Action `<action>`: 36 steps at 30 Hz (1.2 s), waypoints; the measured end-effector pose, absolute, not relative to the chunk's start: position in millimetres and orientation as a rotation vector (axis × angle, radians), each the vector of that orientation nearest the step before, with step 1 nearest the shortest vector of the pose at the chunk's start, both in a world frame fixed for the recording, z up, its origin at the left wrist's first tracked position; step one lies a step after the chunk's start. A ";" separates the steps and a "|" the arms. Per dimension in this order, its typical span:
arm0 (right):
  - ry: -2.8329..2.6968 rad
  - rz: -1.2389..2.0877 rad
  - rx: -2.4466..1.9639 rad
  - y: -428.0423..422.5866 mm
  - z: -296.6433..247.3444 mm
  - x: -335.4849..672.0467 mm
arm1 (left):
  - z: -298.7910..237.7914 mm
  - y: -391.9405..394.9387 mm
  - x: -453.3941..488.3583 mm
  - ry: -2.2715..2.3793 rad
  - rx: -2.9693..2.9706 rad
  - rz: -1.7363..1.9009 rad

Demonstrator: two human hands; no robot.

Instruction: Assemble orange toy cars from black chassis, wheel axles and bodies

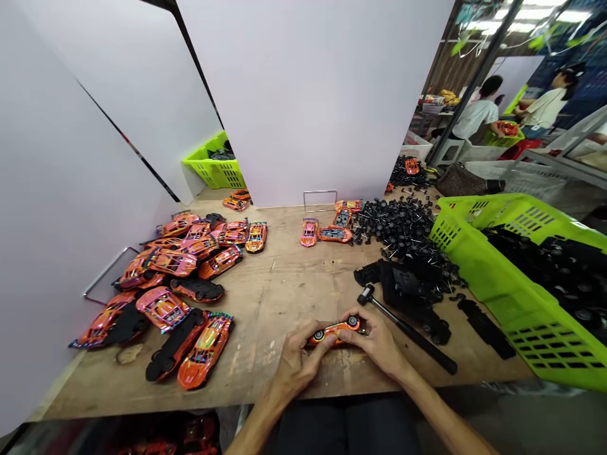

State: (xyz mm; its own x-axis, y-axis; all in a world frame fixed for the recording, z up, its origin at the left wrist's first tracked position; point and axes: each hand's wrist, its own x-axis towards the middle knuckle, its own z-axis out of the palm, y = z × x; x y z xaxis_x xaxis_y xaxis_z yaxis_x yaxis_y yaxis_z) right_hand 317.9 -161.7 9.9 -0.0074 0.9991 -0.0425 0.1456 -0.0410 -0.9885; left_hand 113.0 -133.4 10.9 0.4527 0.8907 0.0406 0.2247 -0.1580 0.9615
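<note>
Both my hands hold an orange toy car [334, 332] low over the plywood workbench [279, 297], its wheels showing. My left hand [296, 357] grips one end and my right hand [374, 341] the other. Just right of my right hand lies a rubber-headed mallet [403, 322] with a black handle. Beyond it are black plastic car chassis [408, 284] and a heap of black wheels on metal axles [398, 227]. Orange toy car bodies [190, 284] lie in a loose pile at the left.
A lime-green plastic basket [516, 278] of black parts sits at the bench's right edge. Another green basket [213, 163] stands at the back left behind white partition walls. Two people [507, 107] work at the far right, beyond a metal pole.
</note>
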 end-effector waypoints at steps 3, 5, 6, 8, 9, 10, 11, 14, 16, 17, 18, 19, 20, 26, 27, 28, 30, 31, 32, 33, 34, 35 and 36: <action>-1.268 1.082 -1.367 -163.7 4.7 312.6 | 16.1 -126.9 108.0 0.932 1.759 0.719; -1.282 1.020 -1.381 -165.8 2.5 308.1 | 19.8 -120.7 107.3 0.882 1.866 0.653; -1.290 1.001 -1.385 -166.7 1.7 306.4 | 20.6 -117.8 108.3 0.874 1.931 0.639; -1.301 0.982 -1.386 -168.4 -0.1 305.1 | 19.5 -113.2 112.7 0.895 2.061 0.639; -1.296 0.983 -1.380 -169.2 -1.4 305.7 | 17.7 -111.9 115.3 0.920 2.116 0.651; -1.287 0.992 -1.369 -170.3 -3.0 306.9 | 15.2 -111.4 117.8 0.942 2.158 0.662; -1.277 1.000 -1.361 -171.5 -4.8 308.5 | 12.4 -111.7 119.8 0.950 2.185 0.668; -1.264 0.947 -1.393 -176.5 -10.7 312.1 | 3.8 -116.8 122.2 0.944 2.193 0.710; -1.273 0.842 -1.442 -179.6 -12.9 311.7 | -0.2 -121.2 121.8 0.969 2.158 0.756; -1.271 0.791 -1.458 -180.7 -13.0 310.9 | -1.1 -123.0 121.4 0.987 2.123 0.782; -1.269 0.758 -1.466 -181.6 -12.4 310.2 | -1.2 -124.3 120.9 0.998 2.080 0.801; -1.265 0.745 -1.465 -182.2 -11.2 309.7 | -0.3 -125.2 120.5 1.001 2.031 0.813; -1.261 0.751 -1.457 -182.8 -9.6 309.6 | 1.4 -125.9 120.3 1.003 1.977 0.821; -1.161 0.833 -1.278 -187.9 -11.3 304.3 | 18.8 -136.5 138.4 1.021 1.318 0.971; -1.138 0.842 -1.262 -188.2 -14.0 301.1 | 19.9 -139.3 144.4 0.964 1.169 1.002; -1.120 0.850 -1.262 -188.1 -16.4 298.1 | 20.2 -141.6 149.9 0.897 1.037 1.027; -1.126 0.832 -1.314 -186.4 -17.3 295.1 | 19.3 -144.0 155.7 0.794 0.867 1.056; -1.176 0.804 -1.351 -185.0 -14.9 296.3 | 18.8 -144.0 155.0 0.774 0.843 1.055; -1.267 0.771 -1.379 -183.3 -10.7 299.3 | 18.5 -143.2 151.7 0.772 0.868 1.042; -1.393 0.746 -1.389 -181.3 -5.2 303.8 | 18.4 -141.9 146.6 0.785 0.935 1.017; -1.536 0.729 -1.379 -179.2 1.0 309.0 | 18.3 -140.2 140.4 0.812 1.029 0.989; -1.662 0.715 -1.353 -177.0 7.0 314.2 | 18.0 -138.4 134.2 0.849 1.125 0.969; -1.758 0.706 -1.324 -174.8 12.1 318.8 | 17.3 -136.7 128.8 0.891 1.208 0.956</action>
State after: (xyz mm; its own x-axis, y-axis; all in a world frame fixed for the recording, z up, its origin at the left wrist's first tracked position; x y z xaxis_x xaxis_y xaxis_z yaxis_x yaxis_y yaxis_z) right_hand 318.8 -174.8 12.1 -0.1252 0.9551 0.2685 0.5037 0.2943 -0.8122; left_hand 128.8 -136.7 17.3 0.3486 0.9360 -0.0496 -0.1156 0.0954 0.9887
